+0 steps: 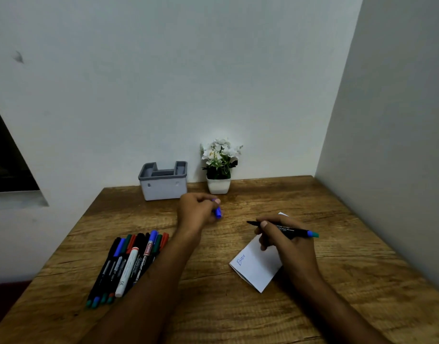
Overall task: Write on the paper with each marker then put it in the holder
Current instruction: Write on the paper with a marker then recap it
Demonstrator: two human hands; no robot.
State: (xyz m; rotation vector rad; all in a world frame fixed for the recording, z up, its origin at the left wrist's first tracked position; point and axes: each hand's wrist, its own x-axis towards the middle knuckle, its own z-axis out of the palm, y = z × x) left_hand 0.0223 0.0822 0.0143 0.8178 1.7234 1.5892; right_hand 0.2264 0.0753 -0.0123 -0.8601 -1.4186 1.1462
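A wooden table (213, 306) with strong grain fills the lower part of the head view, pushed into a corner of plain white walls (163, 83). At the far left a dark window opening (4, 157) shows above a pale sill. Against the back wall stand a grey holder (163, 181) with several compartments and, just to its right, a small white pot of white flowers (219, 165).

On the folded white paper (254, 265) there is a short word in blue ink near its left edge; it seems to begin with "B", but the rest is too small to read. One marker in the pile (129, 264) on the left of the table bears "PERMANENT MARKER" along its barrel; the other labels are too small to read.

The right hand (288, 247) grips an uncapped black marker (285, 229) with a blue-green end, its tip pointing left, held above the far end of the paper. The left hand (197, 211) is curled round a blue cap (218, 211), out over the table between the holder and the paper. The pile of markers lies beside the left forearm, well apart from the paper.
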